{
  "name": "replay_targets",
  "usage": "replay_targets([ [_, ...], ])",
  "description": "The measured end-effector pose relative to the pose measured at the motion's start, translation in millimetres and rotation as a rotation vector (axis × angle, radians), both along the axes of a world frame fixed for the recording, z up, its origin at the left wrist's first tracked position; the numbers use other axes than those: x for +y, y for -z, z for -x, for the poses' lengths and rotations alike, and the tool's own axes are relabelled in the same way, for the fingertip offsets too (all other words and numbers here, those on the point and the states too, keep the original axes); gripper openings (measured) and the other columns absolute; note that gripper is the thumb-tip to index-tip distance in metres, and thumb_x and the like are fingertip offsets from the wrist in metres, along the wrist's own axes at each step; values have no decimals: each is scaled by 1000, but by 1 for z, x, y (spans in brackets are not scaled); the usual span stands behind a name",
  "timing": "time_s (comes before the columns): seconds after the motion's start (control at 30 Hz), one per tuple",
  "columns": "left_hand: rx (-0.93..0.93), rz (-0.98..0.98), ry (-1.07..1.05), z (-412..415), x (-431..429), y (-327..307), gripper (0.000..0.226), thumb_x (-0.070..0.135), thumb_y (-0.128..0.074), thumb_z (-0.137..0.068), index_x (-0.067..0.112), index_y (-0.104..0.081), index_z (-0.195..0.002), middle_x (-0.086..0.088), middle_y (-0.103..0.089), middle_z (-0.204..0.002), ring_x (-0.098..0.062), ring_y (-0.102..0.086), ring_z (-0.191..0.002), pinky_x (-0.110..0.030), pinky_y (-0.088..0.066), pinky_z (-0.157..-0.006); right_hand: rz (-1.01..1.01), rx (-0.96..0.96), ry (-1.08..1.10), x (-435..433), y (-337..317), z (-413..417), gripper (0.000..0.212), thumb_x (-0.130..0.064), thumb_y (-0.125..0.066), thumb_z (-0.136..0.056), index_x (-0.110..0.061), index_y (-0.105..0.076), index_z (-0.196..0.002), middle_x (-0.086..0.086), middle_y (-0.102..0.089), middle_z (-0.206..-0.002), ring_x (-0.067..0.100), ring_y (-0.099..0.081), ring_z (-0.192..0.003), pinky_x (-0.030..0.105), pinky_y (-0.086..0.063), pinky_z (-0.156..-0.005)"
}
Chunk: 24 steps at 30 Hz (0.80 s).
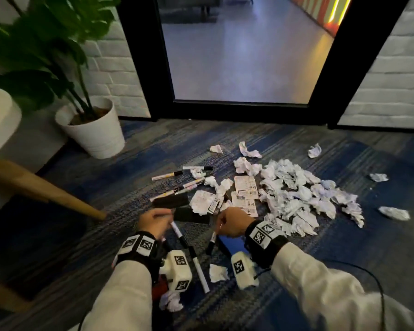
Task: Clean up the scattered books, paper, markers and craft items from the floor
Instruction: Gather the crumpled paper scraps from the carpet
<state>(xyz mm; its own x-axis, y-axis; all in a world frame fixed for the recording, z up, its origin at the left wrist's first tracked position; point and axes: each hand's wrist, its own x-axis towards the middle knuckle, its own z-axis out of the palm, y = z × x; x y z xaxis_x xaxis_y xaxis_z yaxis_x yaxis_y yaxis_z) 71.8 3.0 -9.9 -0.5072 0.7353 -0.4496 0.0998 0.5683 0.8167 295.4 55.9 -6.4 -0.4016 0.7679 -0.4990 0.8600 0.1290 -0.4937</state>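
A heap of crumpled white paper (296, 194) lies on the blue carpet, with flat printed sheets (245, 187) beside it. Several white markers with black caps (177, 185) lie left of the heap. My left hand (153, 222) is closed on a white marker (177, 231) that points down and right. My right hand (233, 222) pinches a black-capped marker (212, 240) that hangs below it. Another marker (200, 271) lies on the floor between my wrists. Dark flat books (172, 201) sit just beyond my hands, and a blue one (231, 244) lies under my right wrist.
A white pot with a green plant (93, 130) stands at the left by the brick wall. A wooden chair leg (46, 192) slants across the left. A black-framed glass door (242, 108) is ahead. Stray paper balls (393, 212) lie at the right.
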Motion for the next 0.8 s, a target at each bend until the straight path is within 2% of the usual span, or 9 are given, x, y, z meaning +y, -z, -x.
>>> replay_targets([
  [0.07, 10, 80, -24, 8, -10, 21, 13, -3, -66, -87, -1, -73, -98, -9, -66, -60, -19, -57, -49, -15, -45, -39, 77, -33, -22, -7, 24, 1, 22, -23, -69, -85, -5, -76, -95, 17, -74, -97, 33, -70, -92, 42, -58, -82],
  [0.13, 39, 148, -45, 19, -15, 38, 10, 4, -68, -86, 11, -76, -87, -18, -72, -84, -33, -65, -72, -30, -59, -67, 112, -65, -66, -14, 40, 4, 26, -27, -77, -80, -6, -77, -96, 14, -74, -99, 31, -70, -92, 42, -58, -83],
  [0.2, 64, 213, -46, 35, -14, 58, 12, 12, -72, -81, 20, -76, -73, -19, -74, -99, -44, -68, -95, -52, -55, -88, 126, -129, -100, -20, 53, 7, 34, -31, -81, -76, -7, -75, -99, 13, -74, -99, 31, -70, -91, 43, -59, -82],
  [0.3, 104, 316, -25, 63, -5, 114, 8, 25, -70, -70, 21, -76, -67, -22, -73, -100, -49, -65, -99, -61, -53, -87, 116, -191, -131, -27, 70, 13, 41, -34, -83, -72, -7, -73, -101, 13, -72, -100, 32, -68, -91, 43, -59, -82],
  [0.37, 88, 346, -13, 54, -12, 100, 15, 28, -68, -61, 17, -76, -66, -22, -72, -102, -49, -65, -101, -59, -54, -86, 82, -235, -154, -29, 75, 17, 42, -37, -84, -72, -8, -73, -101, 12, -71, -98, 32, -66, -89, 41, -58, -82],
  [0.47, 32, 304, 15, 39, -20, 78, 4, 10, -70, -82, 12, -73, -84, -22, -71, -111, -42, -65, -109, -39, -51, -85, 74, -299, -252, -32, 78, 22, 50, -40, -88, -68, -8, -72, -103, 12, -71, -98, 31, -66, -87, 41, -59, -80],
  [0.53, 36, 309, 13, 42, -19, 84, 13, 11, -67, -88, 5, -74, -97, -23, -71, -109, -40, -66, -108, -39, -52, -89, 71, -322, -297, -35, 84, 26, 43, -31, -85, -74, -6, -70, -106, 14, -70, -99, 31, -63, -80, 42, -59, -76],
  [0.7, 17, 271, 30, 47, -26, 84, 14, 4, -64, -88, 13, -66, -79, -25, -70, -108, -29, -60, -83, -35, -49, -80, 29, -315, -401, -43, 91, 34, 23, -20, -81, -77, -6, -64, -85, 8, -53, -73, 26, -51, -68, 36, -49, -64],
  [0.8, 34, 252, 79, 48, -30, 83, 11, -1, -64, -87, 9, -70, -87, -26, -70, -112, -28, -60, -79, -35, -51, -81, 43, -226, -346, -40, 98, 27, 21, -9, -74, -80, -11, -54, -72, 9, -54, -76, 26, -49, -68, 37, -46, -64],
])
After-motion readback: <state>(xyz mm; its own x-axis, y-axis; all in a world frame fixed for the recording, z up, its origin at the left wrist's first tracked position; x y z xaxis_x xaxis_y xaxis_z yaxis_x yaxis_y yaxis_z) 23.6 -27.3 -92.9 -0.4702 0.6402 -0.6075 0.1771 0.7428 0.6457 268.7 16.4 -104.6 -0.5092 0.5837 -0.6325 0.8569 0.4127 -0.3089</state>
